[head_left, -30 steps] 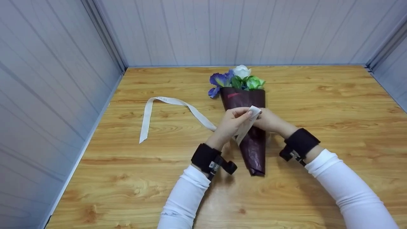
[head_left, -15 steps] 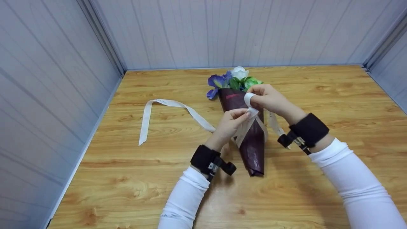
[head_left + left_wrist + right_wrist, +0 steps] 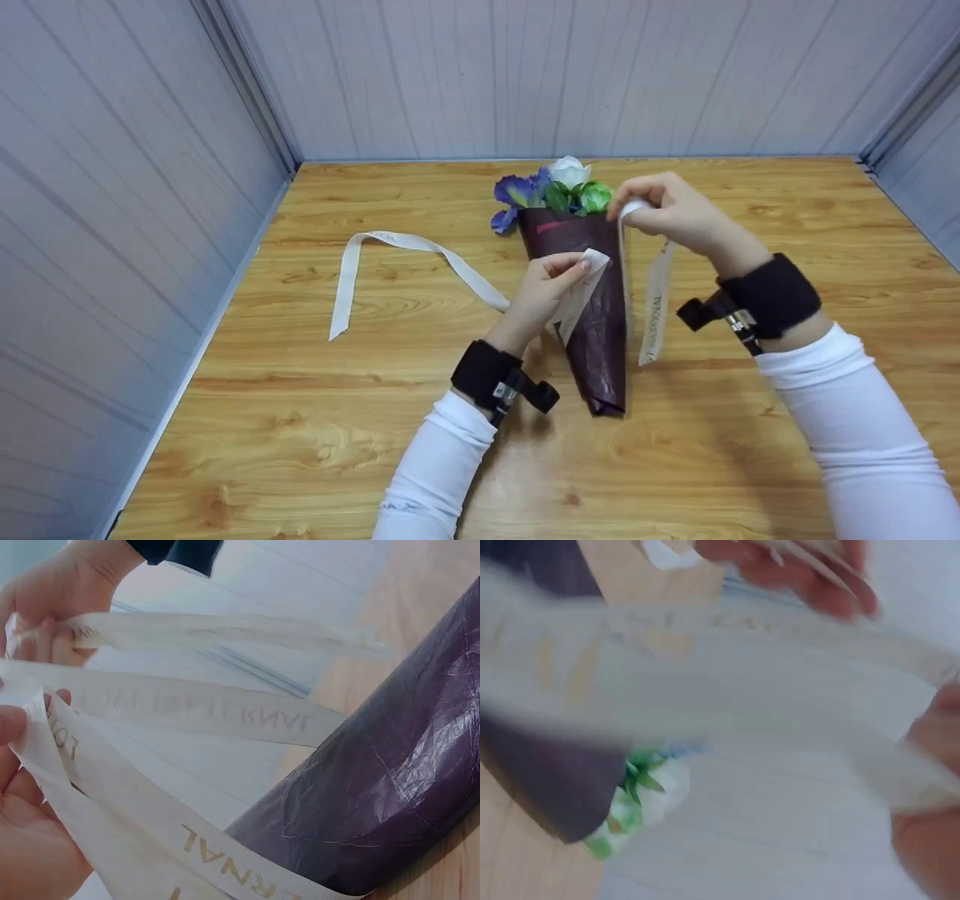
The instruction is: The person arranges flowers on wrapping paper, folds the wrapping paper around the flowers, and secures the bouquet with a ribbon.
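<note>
A bouquet lies on the table in dark purple wrapping [image 3: 596,360], with a purple flower [image 3: 515,190], a white flower [image 3: 570,172] and a green flower [image 3: 595,196] at its far end. Over the wrapping, my left hand [image 3: 541,294] pinches a folded loop of white printed ribbon [image 3: 581,304]. My right hand [image 3: 679,214], raised at the bouquet's right side, pinches another stretch of that ribbon, whose free end [image 3: 655,307] hangs down. In the left wrist view the gold lettering on the ribbon [image 3: 217,859] shows near the wrapping [image 3: 375,787]. Blur softens the ribbon [image 3: 705,682] in the right wrist view.
The ribbon's other tail [image 3: 409,239] curves over the wooden table [image 3: 300,435] to the left. Pale panel walls [image 3: 450,75] stand behind and at both sides. Each wrist wears a black strap with a small camera [image 3: 540,395].
My right hand has come up from behind the left hand and out to the right, drawing the ribbon along; its free end now hangs in view. The left hand keeps its place.
</note>
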`<action>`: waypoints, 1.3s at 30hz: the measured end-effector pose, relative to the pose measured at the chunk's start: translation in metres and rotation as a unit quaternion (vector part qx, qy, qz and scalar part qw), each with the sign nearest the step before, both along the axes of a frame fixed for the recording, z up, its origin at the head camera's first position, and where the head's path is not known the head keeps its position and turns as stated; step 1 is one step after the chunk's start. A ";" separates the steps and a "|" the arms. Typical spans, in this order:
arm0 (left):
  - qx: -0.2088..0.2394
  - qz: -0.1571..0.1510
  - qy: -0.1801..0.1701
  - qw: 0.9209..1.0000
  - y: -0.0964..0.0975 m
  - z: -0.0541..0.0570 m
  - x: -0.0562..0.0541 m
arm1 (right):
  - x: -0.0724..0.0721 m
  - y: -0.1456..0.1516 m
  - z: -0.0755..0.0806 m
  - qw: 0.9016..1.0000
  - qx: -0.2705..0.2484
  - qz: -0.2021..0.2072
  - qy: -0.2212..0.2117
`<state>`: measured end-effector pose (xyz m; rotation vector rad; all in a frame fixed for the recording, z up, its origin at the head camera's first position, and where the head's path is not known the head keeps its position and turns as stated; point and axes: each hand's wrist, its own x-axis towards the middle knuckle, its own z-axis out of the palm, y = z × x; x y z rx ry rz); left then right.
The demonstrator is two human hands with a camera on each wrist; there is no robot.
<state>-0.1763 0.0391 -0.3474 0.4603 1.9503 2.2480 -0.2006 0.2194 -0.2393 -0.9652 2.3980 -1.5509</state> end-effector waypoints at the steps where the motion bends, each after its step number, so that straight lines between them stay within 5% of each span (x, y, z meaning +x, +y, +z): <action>1: 0.001 0.004 -0.001 1.000 0.000 0.000 0.000 | -0.001 0.004 0.002 0.999 -0.020 0.037 0.002; 6: -0.003 0.014 -0.004 1.000 0.001 0.000 0.001 | -0.002 0.007 0.011 0.981 -0.005 0.192 0.017; 11: -0.008 -0.037 0.014 0.999 0.001 -0.001 0.003 | -0.003 -0.006 0.020 0.965 0.149 0.205 0.064; 16: 0.022 -0.081 0.038 0.996 -0.001 -0.004 0.006 | -0.011 -0.019 0.016 0.945 0.252 0.144 0.153; 20: 0.036 -0.081 0.053 0.995 -0.001 -0.005 0.008 | -0.020 -0.026 0.007 0.939 0.258 0.074 0.217; 24: 0.014 -0.052 0.053 0.997 0.001 -0.005 0.007 | -0.028 -0.030 -0.006 0.943 0.226 0.032 0.240; 32: -0.001 -0.023 0.040 0.999 0.003 -0.002 0.006 | -0.023 -0.020 -0.016 0.970 0.123 -0.086 0.193; 39: -0.005 -0.019 0.034 0.999 0.005 -0.001 0.005 | 0.002 -0.005 -0.043 0.969 0.009 -0.193 0.156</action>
